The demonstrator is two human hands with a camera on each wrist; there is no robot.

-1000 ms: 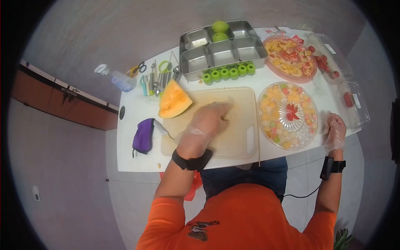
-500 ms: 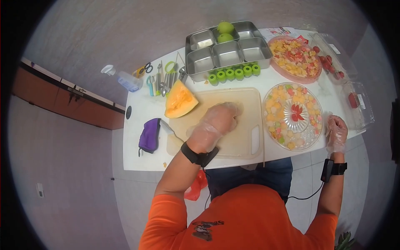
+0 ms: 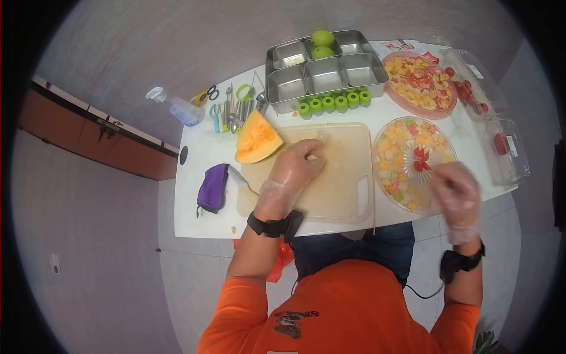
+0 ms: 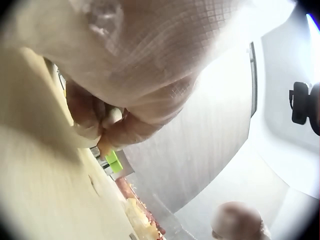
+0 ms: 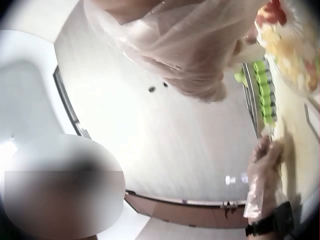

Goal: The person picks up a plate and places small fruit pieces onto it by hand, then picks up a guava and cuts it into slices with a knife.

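Note:
In the head view my gloved left hand (image 3: 290,177) is above the pale cutting board (image 3: 336,203), fingers curled. The left wrist view shows its fingers pinching a small pale piece (image 4: 113,117). An orange melon wedge (image 3: 257,140) sits at the board's upper left corner. My gloved right hand (image 3: 457,197), blurred, is over the lower right edge of the round clear plate (image 3: 375,156) of fruit pieces, which has red pieces (image 3: 421,159) at its centre. Its fingers look bent; whether they hold anything cannot be told.
Behind the board stand a metal compartment tray (image 3: 285,106) with two green fruits (image 3: 322,39) and several green-topped cutters (image 3: 341,104). A pink fruit platter (image 3: 407,106) and clear boxes (image 3: 512,168) are at the right; a purple pouch (image 3: 213,189), tools and spray bottle (image 3: 186,112) at the left.
My right hand has come up and left from the table's right edge to over the plate. My left hand has drawn back slightly leftward over the board.

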